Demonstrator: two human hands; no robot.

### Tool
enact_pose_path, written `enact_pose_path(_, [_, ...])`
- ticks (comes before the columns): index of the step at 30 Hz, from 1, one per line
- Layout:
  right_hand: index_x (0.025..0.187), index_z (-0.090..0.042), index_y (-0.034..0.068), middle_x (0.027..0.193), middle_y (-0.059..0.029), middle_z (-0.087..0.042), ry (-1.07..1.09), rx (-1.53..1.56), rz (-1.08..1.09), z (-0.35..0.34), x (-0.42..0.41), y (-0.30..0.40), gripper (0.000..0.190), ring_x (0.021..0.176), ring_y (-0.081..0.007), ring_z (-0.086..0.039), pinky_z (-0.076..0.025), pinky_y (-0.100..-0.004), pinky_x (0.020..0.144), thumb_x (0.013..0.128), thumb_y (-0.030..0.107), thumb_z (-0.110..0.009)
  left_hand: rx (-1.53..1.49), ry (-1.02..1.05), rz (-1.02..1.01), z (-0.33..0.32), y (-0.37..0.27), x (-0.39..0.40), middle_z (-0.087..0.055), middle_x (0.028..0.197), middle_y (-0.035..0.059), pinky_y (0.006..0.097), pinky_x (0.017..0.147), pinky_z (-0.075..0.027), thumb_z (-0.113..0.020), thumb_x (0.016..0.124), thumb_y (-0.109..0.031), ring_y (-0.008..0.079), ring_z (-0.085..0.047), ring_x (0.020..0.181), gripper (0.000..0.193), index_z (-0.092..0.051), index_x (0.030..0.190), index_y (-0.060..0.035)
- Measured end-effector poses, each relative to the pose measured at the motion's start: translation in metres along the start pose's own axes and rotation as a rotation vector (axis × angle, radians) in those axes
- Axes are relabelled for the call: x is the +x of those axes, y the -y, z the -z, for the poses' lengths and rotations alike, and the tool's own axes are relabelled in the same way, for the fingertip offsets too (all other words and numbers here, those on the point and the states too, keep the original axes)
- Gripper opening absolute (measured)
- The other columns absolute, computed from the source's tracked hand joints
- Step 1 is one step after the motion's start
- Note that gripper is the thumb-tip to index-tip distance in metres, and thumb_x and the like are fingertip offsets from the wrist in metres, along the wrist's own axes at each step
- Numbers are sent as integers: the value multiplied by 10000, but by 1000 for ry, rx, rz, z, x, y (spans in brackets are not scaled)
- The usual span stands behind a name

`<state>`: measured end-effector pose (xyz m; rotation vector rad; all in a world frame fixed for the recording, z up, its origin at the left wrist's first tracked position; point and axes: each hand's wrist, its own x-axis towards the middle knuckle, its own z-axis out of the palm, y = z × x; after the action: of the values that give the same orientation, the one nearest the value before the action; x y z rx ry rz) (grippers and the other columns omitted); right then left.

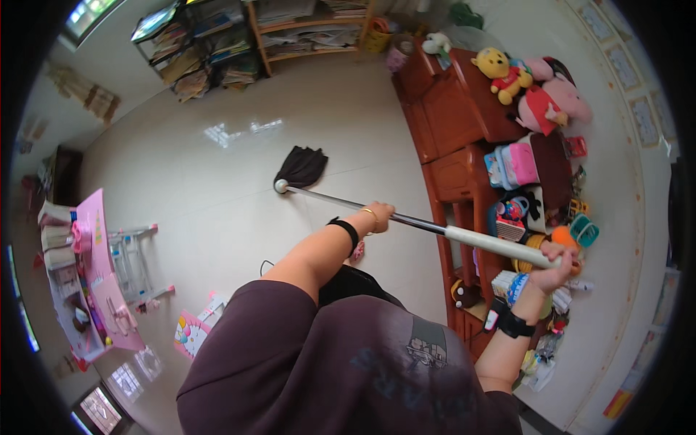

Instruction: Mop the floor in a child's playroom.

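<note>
A mop with a dark, spread-out head (302, 166) rests on the shiny tiled floor (190, 179) in front of me. Its long pole (418, 222) slants from a round pale joint (281, 186) down to the right. My left hand (381, 215), below a gold bracelet, is closed around the metal middle of the pole. At the far end of the thick white grip (495, 243), my right hand (560, 263) holds on near the cluttered cabinet top; its fingers wrap the end. Black bands circle both arms.
Red-brown wooden cabinets (454, 114) with plush toys (552, 103) line the right. Shelves of books and papers (310, 24) stand at the back. A pink desk (100, 239), a metal-legged chair frame (130, 261) and a small cartoon-print chair (190, 333) are to the left.
</note>
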<state>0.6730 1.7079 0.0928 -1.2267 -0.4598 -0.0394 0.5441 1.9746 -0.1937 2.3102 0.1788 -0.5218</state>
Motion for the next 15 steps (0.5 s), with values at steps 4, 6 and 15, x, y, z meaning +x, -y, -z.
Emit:
enact_pose_path(4, [761, -433, 92, 609, -57, -504, 240, 132, -162, -95, -32, -55, 130, 615, -181, -495, -435, -363, 672, 789, 162, -539, -65, -96, 240, 2, 100, -81, -529, 1105, 183, 378, 907, -390, -484, 652, -9, 341, -487, 1045, 416, -521, 1063, -54])
enact_pose_path(6, [753, -428, 83, 609, -62, -520, 324, 253, -315, -139, -63, -77, 107, 619, -193, -522, -444, -383, 703, 785, 109, -526, -107, -146, 373, -3, 147, -131, -526, 1110, 185, 371, 911, -389, -485, 650, -4, 332, -484, 1055, 418, -522, 1063, -50])
enact_pose_path(15, [712, -424, 53, 612, -64, -491, 801, 416, -574, -246, -195, -111, 70, 655, -188, -506, -399, -397, 805, 742, 8, -469, -181, -161, 975, -49, 222, -314, -551, 1060, 205, 366, 900, -400, -481, 694, -76, 349, -509, 1028, 460, -432, 1151, -59])
